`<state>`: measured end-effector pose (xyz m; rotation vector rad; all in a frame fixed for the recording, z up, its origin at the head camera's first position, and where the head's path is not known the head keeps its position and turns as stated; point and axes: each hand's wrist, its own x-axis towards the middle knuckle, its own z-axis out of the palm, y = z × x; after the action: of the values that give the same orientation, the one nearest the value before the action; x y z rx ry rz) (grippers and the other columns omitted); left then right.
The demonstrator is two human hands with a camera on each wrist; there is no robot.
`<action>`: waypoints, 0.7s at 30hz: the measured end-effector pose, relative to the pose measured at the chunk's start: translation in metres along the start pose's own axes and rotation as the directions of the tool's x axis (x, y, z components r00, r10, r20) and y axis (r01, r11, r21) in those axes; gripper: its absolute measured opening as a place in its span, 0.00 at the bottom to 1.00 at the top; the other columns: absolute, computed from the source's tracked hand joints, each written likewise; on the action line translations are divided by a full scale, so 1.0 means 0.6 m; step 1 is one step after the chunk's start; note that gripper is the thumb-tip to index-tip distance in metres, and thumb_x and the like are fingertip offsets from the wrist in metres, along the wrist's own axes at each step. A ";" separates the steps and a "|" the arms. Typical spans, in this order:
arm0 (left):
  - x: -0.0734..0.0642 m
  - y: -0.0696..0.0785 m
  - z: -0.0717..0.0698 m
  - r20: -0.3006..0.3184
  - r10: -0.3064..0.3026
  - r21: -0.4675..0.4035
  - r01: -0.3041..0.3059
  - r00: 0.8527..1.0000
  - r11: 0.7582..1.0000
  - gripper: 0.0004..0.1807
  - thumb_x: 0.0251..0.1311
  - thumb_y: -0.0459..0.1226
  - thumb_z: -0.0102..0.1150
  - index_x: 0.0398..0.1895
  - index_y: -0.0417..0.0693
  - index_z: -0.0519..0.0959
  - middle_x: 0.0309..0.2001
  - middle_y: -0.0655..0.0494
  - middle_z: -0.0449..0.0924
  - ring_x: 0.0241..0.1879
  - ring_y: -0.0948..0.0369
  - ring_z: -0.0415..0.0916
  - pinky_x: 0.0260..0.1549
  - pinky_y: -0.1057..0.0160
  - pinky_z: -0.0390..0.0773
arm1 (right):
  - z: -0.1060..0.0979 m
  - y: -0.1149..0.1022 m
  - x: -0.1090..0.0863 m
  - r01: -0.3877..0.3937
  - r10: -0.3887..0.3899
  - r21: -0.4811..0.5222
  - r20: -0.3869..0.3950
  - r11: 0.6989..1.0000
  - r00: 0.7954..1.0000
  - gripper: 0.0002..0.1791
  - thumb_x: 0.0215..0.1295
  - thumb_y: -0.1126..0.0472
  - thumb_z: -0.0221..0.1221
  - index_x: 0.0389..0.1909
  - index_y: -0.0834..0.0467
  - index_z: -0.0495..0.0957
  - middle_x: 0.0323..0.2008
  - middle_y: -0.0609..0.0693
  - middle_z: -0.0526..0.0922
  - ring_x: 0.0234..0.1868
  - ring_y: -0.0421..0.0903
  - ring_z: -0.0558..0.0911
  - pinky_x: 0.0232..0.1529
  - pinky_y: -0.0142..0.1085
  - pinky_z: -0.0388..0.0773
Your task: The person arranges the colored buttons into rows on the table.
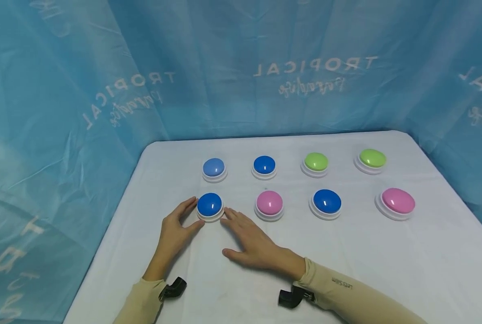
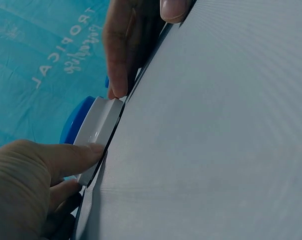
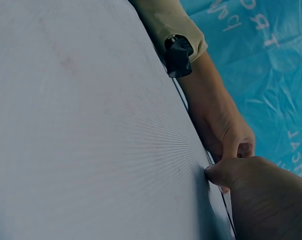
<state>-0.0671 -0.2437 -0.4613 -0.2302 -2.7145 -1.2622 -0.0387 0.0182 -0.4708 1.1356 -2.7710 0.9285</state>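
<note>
A dark blue push button on a round white base stands at the near left of the button group. My left hand grips its base, thumb on the near side and fingers around the left; in the left wrist view the thumb presses the white rim. From the right, my right hand reaches flat toward the same button. Its fingers are fairly straight, and a fingertip touches the base's edge. In the right wrist view, the right thumb hides the button.
A pink button, another blue button and a second pink button continue the front row. Behind stand a lighter blue button, a blue one and green buttons. A blue printed curtain surrounds the white table.
</note>
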 end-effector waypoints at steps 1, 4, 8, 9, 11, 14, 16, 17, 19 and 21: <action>0.000 0.000 0.000 0.002 -0.003 -0.002 0.003 1.000 1.000 0.41 0.58 0.38 0.79 0.75 0.49 0.73 0.70 0.50 0.79 0.78 0.47 0.65 0.77 0.40 0.63 | 0.000 0.000 -0.001 -0.006 0.006 0.002 0.001 1.000 1.000 0.43 0.69 0.44 0.65 0.79 0.60 0.64 0.84 0.57 0.56 0.85 0.54 0.56 0.83 0.51 0.54; 0.000 0.000 0.002 0.003 -0.005 0.005 0.005 1.000 1.000 0.41 0.58 0.39 0.79 0.75 0.49 0.73 0.70 0.49 0.78 0.78 0.46 0.65 0.77 0.40 0.63 | 0.000 0.001 -0.006 -0.022 0.022 0.008 0.006 1.000 1.000 0.43 0.69 0.44 0.65 0.79 0.59 0.64 0.84 0.56 0.56 0.85 0.53 0.55 0.83 0.51 0.54; -0.005 -0.002 0.003 0.001 -0.028 0.024 0.028 1.000 0.999 0.42 0.57 0.41 0.80 0.75 0.49 0.73 0.71 0.48 0.78 0.78 0.45 0.65 0.76 0.39 0.63 | 0.001 0.002 -0.017 -0.033 0.033 -0.001 0.014 0.999 0.999 0.43 0.69 0.44 0.65 0.79 0.58 0.64 0.84 0.55 0.58 0.85 0.52 0.55 0.83 0.51 0.55; -0.006 -0.002 0.003 0.002 -0.034 0.025 0.034 0.999 0.999 0.42 0.57 0.41 0.80 0.75 0.49 0.73 0.71 0.48 0.78 0.78 0.45 0.65 0.76 0.38 0.63 | 0.001 0.002 -0.020 -0.032 0.032 -0.003 0.015 0.999 0.999 0.42 0.70 0.44 0.65 0.79 0.58 0.64 0.83 0.55 0.58 0.85 0.52 0.55 0.83 0.50 0.55; -0.006 -0.004 0.003 0.007 -0.043 0.023 0.043 0.999 0.999 0.43 0.57 0.41 0.80 0.76 0.49 0.72 0.71 0.48 0.77 0.78 0.45 0.64 0.77 0.39 0.62 | -0.004 0.001 -0.027 -0.028 0.028 0.012 -0.001 1.000 1.000 0.41 0.70 0.45 0.65 0.78 0.58 0.65 0.83 0.55 0.60 0.84 0.51 0.57 0.82 0.50 0.57; -0.006 -0.005 0.003 -0.003 -0.035 0.017 0.035 0.999 0.999 0.44 0.56 0.41 0.80 0.76 0.48 0.72 0.72 0.48 0.77 0.78 0.45 0.64 0.77 0.40 0.62 | -0.015 -0.002 -0.037 0.044 -0.037 0.065 -0.103 0.997 0.994 0.37 0.71 0.50 0.65 0.76 0.59 0.68 0.80 0.55 0.66 0.81 0.51 0.64 0.79 0.50 0.64; -0.005 -0.003 0.007 -0.060 0.016 0.019 -0.015 0.998 1.000 0.43 0.55 0.41 0.81 0.75 0.47 0.73 0.72 0.47 0.77 0.77 0.46 0.67 0.77 0.42 0.64 | -0.028 -0.003 -0.042 0.129 -0.106 0.087 -0.227 0.988 0.968 0.33 0.70 0.55 0.66 0.74 0.59 0.70 0.77 0.55 0.71 0.78 0.52 0.71 0.76 0.48 0.69; -0.004 0.000 0.010 -0.102 0.070 0.018 -0.069 0.992 0.997 0.43 0.54 0.40 0.81 0.74 0.46 0.74 0.72 0.47 0.77 0.76 0.46 0.68 0.76 0.44 0.66 | -0.036 -0.001 -0.044 0.172 -0.139 0.081 -0.305 0.982 0.942 0.32 0.69 0.58 0.67 0.72 0.60 0.72 0.75 0.55 0.74 0.75 0.52 0.74 0.75 0.47 0.72; -0.002 0.013 0.022 -0.190 0.212 0.016 -0.213 0.959 0.977 0.41 0.53 0.38 0.81 0.72 0.43 0.76 0.71 0.45 0.78 0.73 0.45 0.71 0.76 0.51 0.67 | -0.052 0.007 -0.047 0.210 -0.162 0.055 -0.459 0.976 0.874 0.29 0.67 0.63 0.67 0.68 0.62 0.75 0.71 0.57 0.78 0.71 0.54 0.78 0.73 0.44 0.74; -0.002 0.036 0.041 -0.246 0.363 0.012 -0.372 0.899 0.928 0.38 0.53 0.35 0.80 0.70 0.40 0.77 0.70 0.43 0.78 0.71 0.44 0.73 0.76 0.58 0.68 | -0.068 0.020 -0.050 0.160 -0.104 0.047 -0.578 0.986 0.809 0.28 0.65 0.66 0.67 0.66 0.63 0.76 0.69 0.57 0.79 0.70 0.55 0.79 0.73 0.41 0.74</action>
<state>-0.0632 -0.2111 -0.4612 -0.5270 -2.3018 -1.1422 -0.0328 0.0656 -0.4502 0.8518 -2.1517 1.1612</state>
